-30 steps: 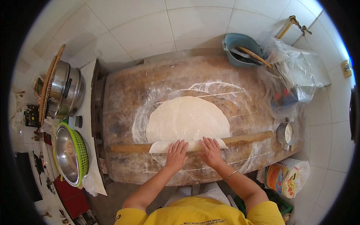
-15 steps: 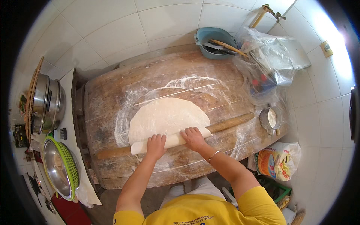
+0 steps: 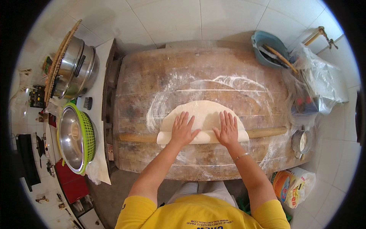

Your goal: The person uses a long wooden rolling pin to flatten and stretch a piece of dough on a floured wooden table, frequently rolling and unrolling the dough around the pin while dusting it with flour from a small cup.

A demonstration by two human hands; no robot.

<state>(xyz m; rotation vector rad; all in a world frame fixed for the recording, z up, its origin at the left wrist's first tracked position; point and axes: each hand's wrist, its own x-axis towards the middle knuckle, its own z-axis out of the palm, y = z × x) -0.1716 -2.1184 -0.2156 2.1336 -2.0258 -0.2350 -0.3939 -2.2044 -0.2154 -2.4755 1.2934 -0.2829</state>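
Observation:
A pale sheet of dough (image 3: 204, 109) lies on the floured wooden board, its near edge wrapped around a long wooden rolling pin (image 3: 268, 132). The pin's bare ends stick out left and right of the wrapped part. My left hand (image 3: 183, 129) rests flat with fingers stretched across the wrapped dough, left of its middle. Toward the right of the roll, my right hand (image 3: 227, 129) lies the same way, fingers pointing away from me and a bracelet on the wrist. Both palms press on the roll, and the fingertips reach onto the flat dough beyond it.
White flour streaks the board (image 3: 152, 65). At its far right stands a blue-grey basin (image 3: 259, 42) with tools, beside plastic-wrapped things (image 3: 324, 80). A metal cup of flour (image 3: 302, 143) sits at the right edge. Left are steel pots (image 3: 78, 68) and a bowl in a green colander (image 3: 89, 133).
My hands have gone from fingers curled over the roll to stretched flat and farther forward. More dough is wound on the pin, leaving less flat. The view has shifted and turned.

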